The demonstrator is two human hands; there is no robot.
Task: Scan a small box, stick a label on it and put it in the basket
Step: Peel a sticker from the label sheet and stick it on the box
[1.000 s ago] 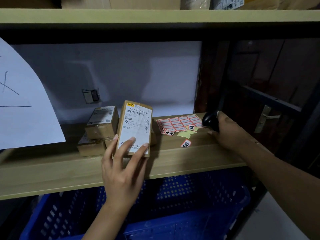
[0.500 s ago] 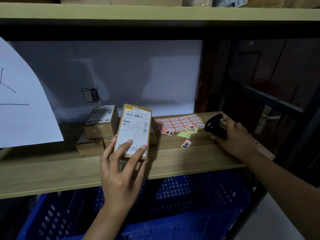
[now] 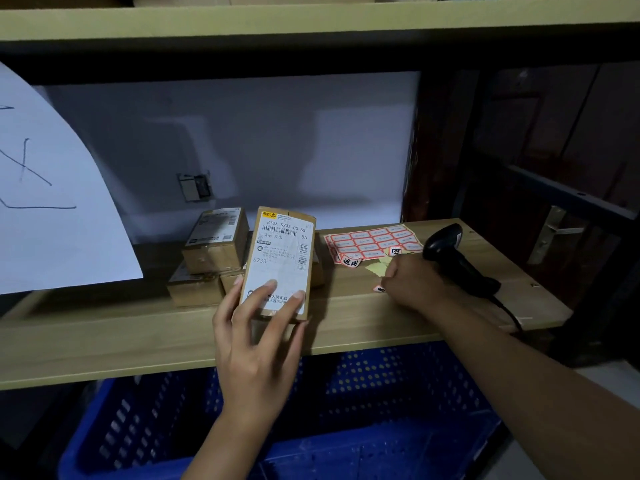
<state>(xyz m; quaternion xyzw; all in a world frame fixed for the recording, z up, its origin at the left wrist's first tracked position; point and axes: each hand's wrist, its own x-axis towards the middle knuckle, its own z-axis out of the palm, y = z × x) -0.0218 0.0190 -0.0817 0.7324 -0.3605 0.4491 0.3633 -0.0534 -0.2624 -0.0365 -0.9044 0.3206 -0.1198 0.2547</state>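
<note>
My left hand (image 3: 258,336) holds a small brown box (image 3: 281,252) upright over the shelf's front, its white shipping label with a barcode facing me. The black barcode scanner (image 3: 453,261) lies on the wooden shelf at the right, free of my hands. My right hand (image 3: 414,284) rests just left of the scanner, its fingers pinched on a small loose red-and-white label (image 3: 379,289). A sheet of red labels (image 3: 375,239) lies behind it. The blue basket (image 3: 363,455) stands below the shelf.
Three more brown boxes (image 3: 216,245) are stacked on the wooden shelf (image 3: 104,344) behind the held box. A white paper sheet (image 3: 52,202) hangs at the left. The scanner's cable (image 3: 510,311) runs over the shelf's right edge. An upper shelf board (image 3: 311,19) spans overhead.
My right hand has let go of the scanner, which now lies on the shelf, and has moved left onto a loose label. The left hand still holds the box upright.
</note>
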